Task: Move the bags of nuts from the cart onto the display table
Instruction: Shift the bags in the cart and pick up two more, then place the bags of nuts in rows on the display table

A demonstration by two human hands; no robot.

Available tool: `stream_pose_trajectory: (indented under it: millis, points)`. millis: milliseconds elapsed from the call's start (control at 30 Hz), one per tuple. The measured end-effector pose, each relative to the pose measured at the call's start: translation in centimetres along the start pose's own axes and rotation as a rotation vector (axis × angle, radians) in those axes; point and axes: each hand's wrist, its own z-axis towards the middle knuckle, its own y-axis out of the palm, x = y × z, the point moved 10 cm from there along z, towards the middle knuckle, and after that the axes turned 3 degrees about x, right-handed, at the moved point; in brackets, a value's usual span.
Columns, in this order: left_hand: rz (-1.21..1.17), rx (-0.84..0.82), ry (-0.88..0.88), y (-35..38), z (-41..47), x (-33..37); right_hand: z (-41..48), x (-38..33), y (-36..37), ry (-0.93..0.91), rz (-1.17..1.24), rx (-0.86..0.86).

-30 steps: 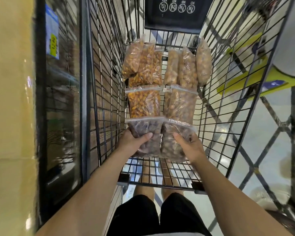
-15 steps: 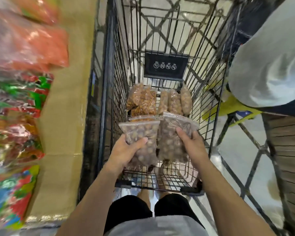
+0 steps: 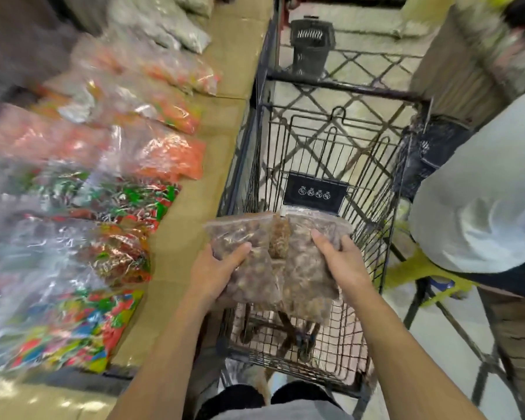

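Two clear zip bags of brown nuts are held up above the black wire cart (image 3: 388,207). My left hand (image 3: 215,271) grips the left bag of nuts (image 3: 243,237) with the thumb across its front. My right hand (image 3: 343,265) grips the right bag of nuts (image 3: 309,268) the same way. The two bags touch side by side and hide the cart's floor; one more bag of lighter nuts (image 3: 279,241) shows in the gap between them. The display table (image 3: 194,207), covered in tan cardboard, runs along the cart's left side.
Several bags of colourful sweets (image 3: 109,253) and orange snacks (image 3: 164,159) lie on the table, leaving a bare cardboard strip by the cart. A person in a white shirt (image 3: 479,207) stands close on the right beside a yellow stool (image 3: 422,268). A dark basket (image 3: 312,40) sits ahead.
Both hands have lifted the two nut bags up out of the cart's bottom. The view has swung up and left, bringing the display table into sight.
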Motion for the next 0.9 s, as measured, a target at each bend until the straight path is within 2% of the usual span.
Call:
stream_pose_trajectory:
  millis: [200,333,533,700,900]
  points:
    - [-0.06,0.106,0.025,-3.2,-3.8,1.6,0.4,-2.2,0.2,-0.132,-0.09,-0.115]
    - [-0.149,0.209,0.029,-4.9,-8.2,2.4,-4.6,-7.8,0.3,-0.281,-0.202,-0.191]
    - [-0.24,0.355,-0.015,-6.6,-14.4,1.7,-7.8,-10.5,1.0,-0.406,-0.204,-0.299]
    - [-0.176,0.553,-0.042,-9.4,-19.2,0.3,-10.5,-11.6,2.4,-0.455,-0.217,-0.417]
    - [-0.25,0.712,-0.06,-12.7,-26.3,-1.7,-14.2,-10.9,6.2,-0.482,-0.22,-0.554]
